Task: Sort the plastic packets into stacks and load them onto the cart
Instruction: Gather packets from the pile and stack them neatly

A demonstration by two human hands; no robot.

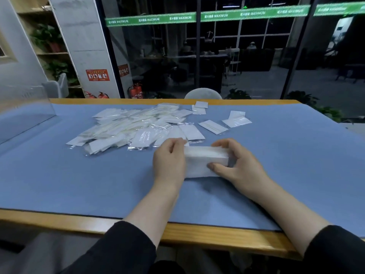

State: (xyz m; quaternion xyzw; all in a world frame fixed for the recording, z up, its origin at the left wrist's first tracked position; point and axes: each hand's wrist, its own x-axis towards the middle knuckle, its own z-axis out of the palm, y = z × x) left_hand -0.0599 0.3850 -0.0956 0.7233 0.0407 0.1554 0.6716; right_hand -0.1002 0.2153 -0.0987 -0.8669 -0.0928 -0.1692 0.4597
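Both hands grip one white stack of packets (205,161) on the blue desk (79,175), left hand (169,161) at its nine o'clock, right hand (235,165) at three, loose pile (134,127) toward eleven.

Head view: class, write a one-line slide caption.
Both hands, left and right, square a packet stack on the blue mat.

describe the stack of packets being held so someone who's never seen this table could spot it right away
Start at the blue mat covering the wooden table, then find the big loose heap of packets toward its far left. The stack is nearer the person, just right of centre, held between the left hand and right hand. Unlike the scattered flat packets, it is one squared-up white block.
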